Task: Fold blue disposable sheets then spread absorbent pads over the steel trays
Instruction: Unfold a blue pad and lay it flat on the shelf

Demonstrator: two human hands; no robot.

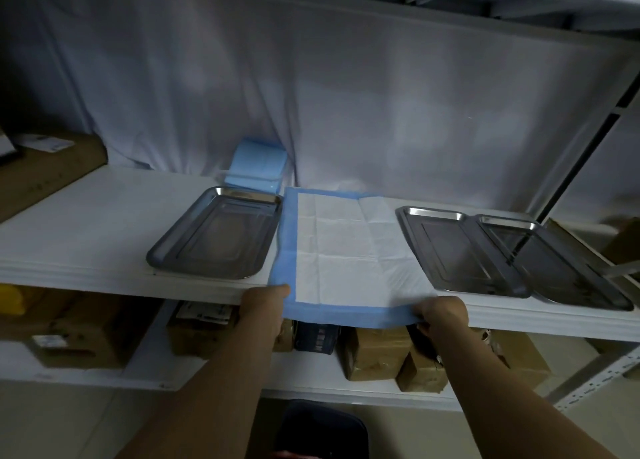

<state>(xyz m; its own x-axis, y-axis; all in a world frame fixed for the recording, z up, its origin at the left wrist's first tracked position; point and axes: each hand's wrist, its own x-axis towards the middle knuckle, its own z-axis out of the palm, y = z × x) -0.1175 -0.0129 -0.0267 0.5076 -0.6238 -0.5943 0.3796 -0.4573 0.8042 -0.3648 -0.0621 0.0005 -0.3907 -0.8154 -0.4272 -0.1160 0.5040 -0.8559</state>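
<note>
Pinching the near blue border of the absorbent pad (349,250), my left hand (266,306) gripped its near-left corner while my right hand (441,315) gripped its near-right corner, fingers curled under the edge and thumbs on top. The pad lay spread white side up on the white shelf (86,223), its near edge hanging just past the shelf's front lip where I held it. Its far end showed fold creases, and the far-right corner looked uneven, not fully flattened.

To the pad's left sat a steel tray (214,233), its right rim touching or slightly overlapped by the pad's blue border; I could not tell which. To the right, apart from the pad, two more steel trays (460,250) lay side by side, the farther one (561,268) touching the nearer. Behind the left tray a stack of folded blue sheets (258,164) leaned against the white cloth backdrop (381,95). A brown cardboard box (41,171) rested at the shelf's far left. On the lower shelf, several cardboard boxes (374,358) stood beneath my forearms.
</note>
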